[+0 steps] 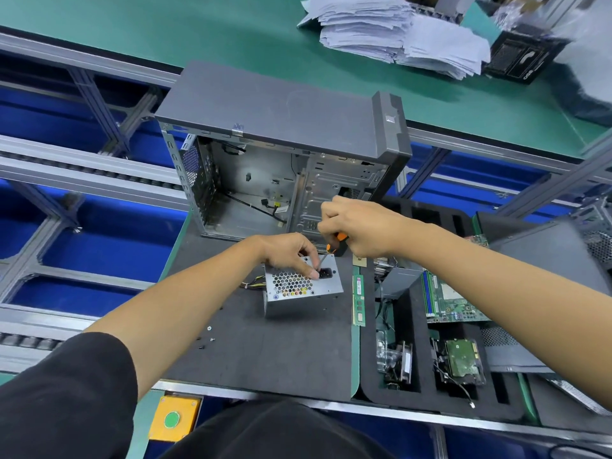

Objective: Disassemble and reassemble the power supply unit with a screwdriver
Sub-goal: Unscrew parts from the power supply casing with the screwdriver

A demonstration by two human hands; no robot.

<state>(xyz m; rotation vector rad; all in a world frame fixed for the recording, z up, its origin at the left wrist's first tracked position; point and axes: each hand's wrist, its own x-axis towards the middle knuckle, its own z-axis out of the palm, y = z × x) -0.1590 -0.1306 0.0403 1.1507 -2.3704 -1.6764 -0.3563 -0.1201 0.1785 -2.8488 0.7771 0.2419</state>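
We reach both bare forearms forward; our left hand (291,255) has fingers bent downward, our right hand (357,226) is curled, knuckles up.

Perforated metal power supply unit (303,286) on dark mat (258,352), before open computer case (281,144); foam parts tray (420,385) right, loose screws (209,328) left-front

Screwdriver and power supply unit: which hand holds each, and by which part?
The right hand grips the screwdriver by its orange-and-black handle. The left hand holds the power supply unit at its top face, fingers by the power socket.
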